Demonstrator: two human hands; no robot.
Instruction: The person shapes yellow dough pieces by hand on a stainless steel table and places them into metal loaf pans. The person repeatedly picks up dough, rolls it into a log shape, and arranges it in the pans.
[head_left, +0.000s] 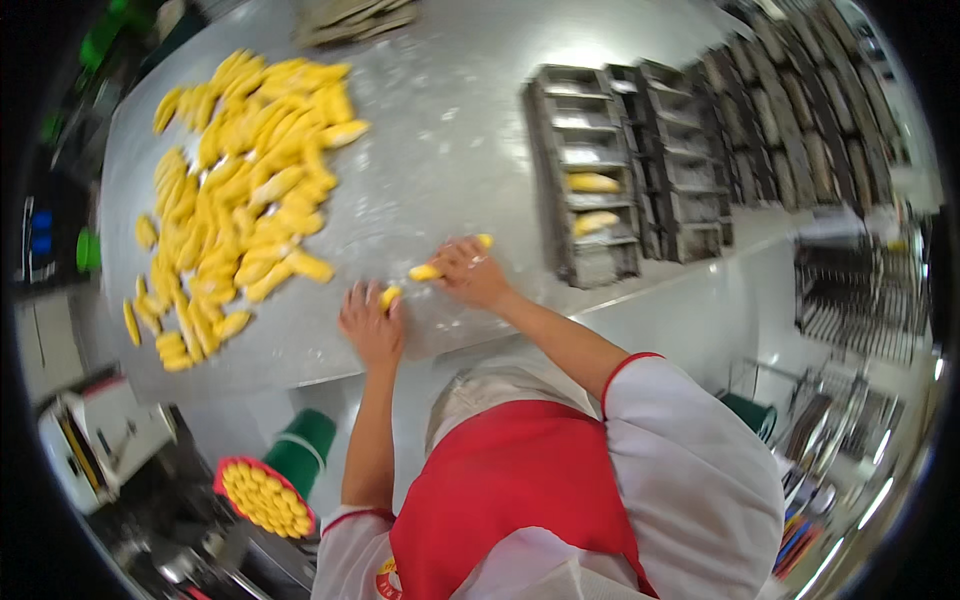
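Observation:
On the steel table (435, 180), my left hand (373, 319) lies palm down over a yellow dough piece (390, 298), whose end shows beside the fingers. My right hand (466, 271) covers another yellow dough piece (425, 272); yellow dough sticks out on both sides of the hand. A large heap of elongated yellow dough pieces (247, 195) spreads over the left of the table. To the right stands a strapped set of metal loaf pans (592, 154), with a dough piece (592, 182) in each of two compartments.
More metal loaf pans (686, 165) fill the right side of the table. Folded cloths (356, 19) lie at the far edge. Below the table's left part, a red tray (266, 497) holds round yellow pieces near a green bin (302, 450). Wire racks (859, 300) stand at the right.

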